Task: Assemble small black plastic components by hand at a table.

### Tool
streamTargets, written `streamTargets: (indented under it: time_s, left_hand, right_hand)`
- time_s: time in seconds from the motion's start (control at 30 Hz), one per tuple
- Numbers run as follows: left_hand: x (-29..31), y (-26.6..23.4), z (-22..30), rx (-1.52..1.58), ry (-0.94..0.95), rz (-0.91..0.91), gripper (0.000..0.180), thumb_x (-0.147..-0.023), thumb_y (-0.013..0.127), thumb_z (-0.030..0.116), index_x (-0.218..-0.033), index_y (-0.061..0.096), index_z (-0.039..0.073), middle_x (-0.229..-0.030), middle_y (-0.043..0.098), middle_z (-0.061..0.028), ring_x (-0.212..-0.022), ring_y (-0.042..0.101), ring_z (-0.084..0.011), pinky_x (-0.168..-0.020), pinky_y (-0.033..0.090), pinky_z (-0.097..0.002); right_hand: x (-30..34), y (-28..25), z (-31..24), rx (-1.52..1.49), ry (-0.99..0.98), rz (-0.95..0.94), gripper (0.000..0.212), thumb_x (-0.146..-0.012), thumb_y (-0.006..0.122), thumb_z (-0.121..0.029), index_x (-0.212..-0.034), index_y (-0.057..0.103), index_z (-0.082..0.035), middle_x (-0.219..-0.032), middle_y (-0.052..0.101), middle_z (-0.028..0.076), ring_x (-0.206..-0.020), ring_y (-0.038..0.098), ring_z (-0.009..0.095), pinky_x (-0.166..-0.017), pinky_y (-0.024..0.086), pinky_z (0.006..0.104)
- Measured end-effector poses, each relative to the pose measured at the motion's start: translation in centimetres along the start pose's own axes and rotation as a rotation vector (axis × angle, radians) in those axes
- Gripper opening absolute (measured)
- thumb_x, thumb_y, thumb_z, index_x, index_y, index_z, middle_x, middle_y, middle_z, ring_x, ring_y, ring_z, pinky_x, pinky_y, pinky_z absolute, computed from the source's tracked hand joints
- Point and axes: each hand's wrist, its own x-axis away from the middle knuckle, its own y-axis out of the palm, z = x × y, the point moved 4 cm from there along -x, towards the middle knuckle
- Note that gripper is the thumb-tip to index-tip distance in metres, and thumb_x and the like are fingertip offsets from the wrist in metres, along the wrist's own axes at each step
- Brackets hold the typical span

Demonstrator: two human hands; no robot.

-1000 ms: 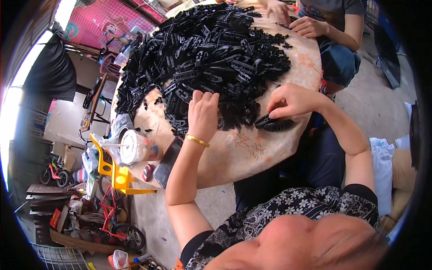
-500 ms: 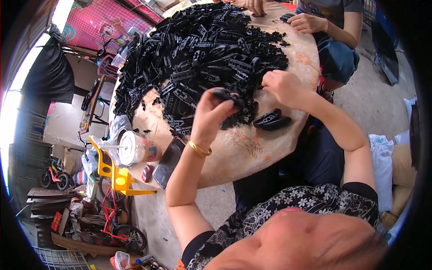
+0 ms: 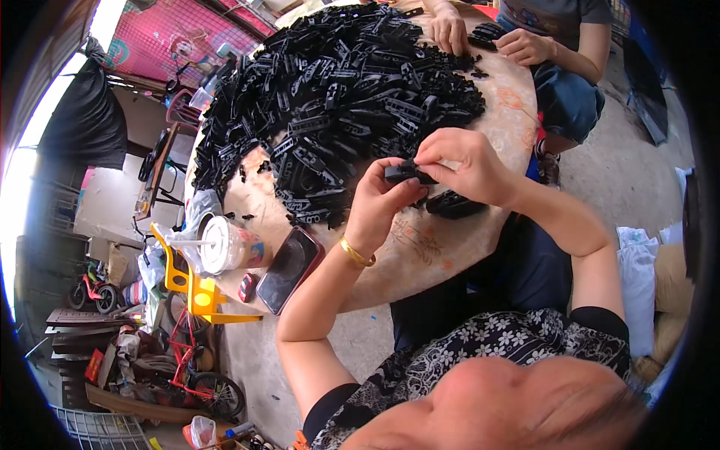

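Note:
My left hand (image 3: 379, 202) grips a long black plastic part (image 3: 399, 173) between thumb and fingers, just above the near edge of a large heap of similar black plastic parts (image 3: 322, 105). Bent over that part's right end, my right hand (image 3: 466, 166) has its thumb and fingertips pinched together. Whatever lies between those fingertips is too small or too hidden to name. Beneath my right hand, a few larger black parts (image 3: 454, 205) lie side by side on the table (image 3: 405, 274), partly covered from view.
A phone (image 3: 291, 268), a small red-and-black object (image 3: 247, 287) and a lidded drink cup (image 3: 226, 246) with a straw sit at the table's left edge, beside a yellow chair (image 3: 201, 295). Across the table, another person's hands (image 3: 448, 34) work near black parts (image 3: 486, 34).
My right hand has moved left from the heap's edge to the part in my left hand. My left hand has shifted right, uncovering more of the phone. The other person's hand has come nearer.

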Motion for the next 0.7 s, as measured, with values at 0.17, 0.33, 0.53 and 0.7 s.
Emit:
streamTargets:
  time_s: [0.17, 0.33, 0.53, 0.7]
  left_hand:
    - [0.3, -0.2, 0.0, -0.024, 0.004, 0.029, 0.034, -0.087, 0.061, -0.001, -0.118, 0.046, 0.001, -0.103, 0.062, -0.0115, -0.092, 0.064, -0.0184, -0.088, 0.055, -0.0346]
    - [0.2, -0.1, 0.2, -0.033, 0.049, 0.063, 0.041, -0.087, 0.061, 0.001, -0.125, 0.045, -0.003, -0.103, 0.063, -0.0125, -0.091, 0.064, -0.0172, -0.087, 0.054, -0.0337]
    - [0.4, 0.1, 0.8, 0.005, 0.024, 0.054, 0.036, -0.087, 0.061, 0.001, -0.120, 0.049, -0.006, -0.104, 0.063, -0.0117, -0.091, 0.064, -0.0148, -0.085, 0.055, -0.0306]
    - [1.4, 1.9, 2.3, -0.382, 0.289, 0.092, 0.033, -0.086, 0.062, -0.001, -0.117, 0.053, -0.007, -0.100, 0.064, -0.0095, -0.079, 0.063, -0.0104, -0.068, 0.054, -0.0219]
  right_hand:
    - [0.3, 0.3, -0.8, 0.112, -0.120, -0.051, 0.015, -0.072, 0.068, 0.003, -0.086, 0.065, -0.001, -0.086, 0.064, 0.013, -0.077, 0.063, 0.028, -0.067, 0.052, 0.0346]
    - [0.5, 0.2, -1.5, 0.290, -0.201, -0.107, 0.016, -0.074, 0.066, -0.001, -0.089, 0.064, -0.002, -0.089, 0.062, 0.011, -0.081, 0.061, 0.028, -0.069, 0.051, 0.0359]
    - [0.5, 0.4, -2.4, 0.346, -0.260, -0.123, 0.018, -0.074, 0.067, -0.004, -0.092, 0.064, -0.001, -0.092, 0.063, 0.012, -0.084, 0.062, 0.025, -0.070, 0.051, 0.0333]
    - [1.2, 0.7, 0.9, -0.309, 0.456, -0.201, 0.031, -0.079, 0.068, -0.006, -0.108, 0.062, 0.004, -0.091, 0.068, 0.011, -0.078, 0.063, 0.011, -0.067, 0.050, 0.0249]
